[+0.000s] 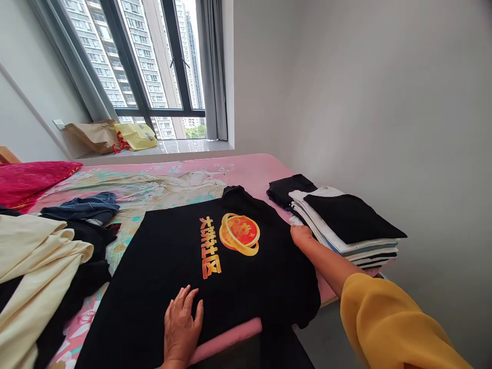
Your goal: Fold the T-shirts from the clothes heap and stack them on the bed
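Note:
A black T-shirt (184,266) with an orange and gold print lies spread flat on the pink bed (253,171). My left hand (181,323) rests flat on its lower part, fingers spread and holding nothing. My right hand (302,234), arm in a yellow sleeve, reaches to the shirt's right edge beside a stack of folded clothes (346,225). Its fingers are hidden against the stack and the shirt.
Unfolded cream and black garments (42,266) are heaped at the left, with a blue piece (90,205) and a red pillow (31,179) behind. Bags (115,136) sit on the window ledge. A grey wall runs close on the right.

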Motion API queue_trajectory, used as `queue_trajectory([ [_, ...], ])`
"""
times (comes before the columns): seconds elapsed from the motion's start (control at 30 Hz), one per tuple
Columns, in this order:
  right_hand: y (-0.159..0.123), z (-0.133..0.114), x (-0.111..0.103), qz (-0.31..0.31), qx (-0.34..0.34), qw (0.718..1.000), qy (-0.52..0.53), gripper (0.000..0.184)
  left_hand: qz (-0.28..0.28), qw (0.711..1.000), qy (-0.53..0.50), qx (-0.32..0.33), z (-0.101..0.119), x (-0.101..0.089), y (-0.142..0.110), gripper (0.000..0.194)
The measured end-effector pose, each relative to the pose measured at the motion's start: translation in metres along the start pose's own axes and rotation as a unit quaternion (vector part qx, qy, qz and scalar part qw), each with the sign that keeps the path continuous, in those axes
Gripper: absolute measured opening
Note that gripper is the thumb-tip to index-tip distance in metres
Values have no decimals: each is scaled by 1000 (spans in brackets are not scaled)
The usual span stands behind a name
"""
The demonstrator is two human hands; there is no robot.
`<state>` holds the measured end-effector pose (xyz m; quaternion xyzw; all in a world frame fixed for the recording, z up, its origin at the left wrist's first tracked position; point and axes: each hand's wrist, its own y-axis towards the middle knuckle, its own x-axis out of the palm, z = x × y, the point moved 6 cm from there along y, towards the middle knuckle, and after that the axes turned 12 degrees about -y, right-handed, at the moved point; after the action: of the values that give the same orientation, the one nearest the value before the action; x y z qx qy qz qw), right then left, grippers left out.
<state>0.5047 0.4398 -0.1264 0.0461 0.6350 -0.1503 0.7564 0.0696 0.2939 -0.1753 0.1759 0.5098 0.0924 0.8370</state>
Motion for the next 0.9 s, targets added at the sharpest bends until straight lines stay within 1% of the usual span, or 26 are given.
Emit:
queue_trajectory([
  [0.07,4,0,-5,-20,0,999,-25,31,15,1000,-3,11,-1,1,-1,36],
  [0.13,3,-8,-14,-10,-14,999,-35,32,27,999,-5,20,-2,2,-1,35],
  [0.2,-4,-27,-20,19,-53,998,-29,33,33,999,-4,27,-3,3,-2,34],
  [0.23,-9,-40,-20,33,-83,996,-20,35,35,999,-2,29,-3,3,-2,34],
  [0.3,-23,-68,-14,45,-155,987,6,38,36,999,4,33,-2,3,-3,35],
  [0.37,-34,-88,-1,38,-209,977,32,42,40,999,12,33,0,2,-4,35],
  [0.4,-34,-92,6,31,-219,974,42,44,42,998,16,32,0,2,-5,35],
  [0.43,-31,-91,12,25,-212,976,51,47,44,998,21,31,1,2,-5,35],
  [0.47,-23,-86,17,20,-192,979,58,48,45,998,25,30,1,1,-6,35],
  [0.53,1,-71,19,19,-133,988,70,46,45,998,31,32,1,1,-6,36],
  [0.6,31,-55,12,32,-80,992,87,40,42,998,36,35,-1,3,-6,37],
  [0.67,62,-49,0,53,-50,991,112,37,39,998,40,37,-6,6,-7,37],
  [0.77,104,-54,-15,67,-24,985,155,35,33,998,45,38,-14,11,-8,38],
  [0.83,128,-62,-17,64,-7,981,181,34,26,998,47,39,-17,13,-9,38],
  [0.9,149,-68,-14,59,15,977,203,40,23,998,45,34,-18,15,-10,39],
])
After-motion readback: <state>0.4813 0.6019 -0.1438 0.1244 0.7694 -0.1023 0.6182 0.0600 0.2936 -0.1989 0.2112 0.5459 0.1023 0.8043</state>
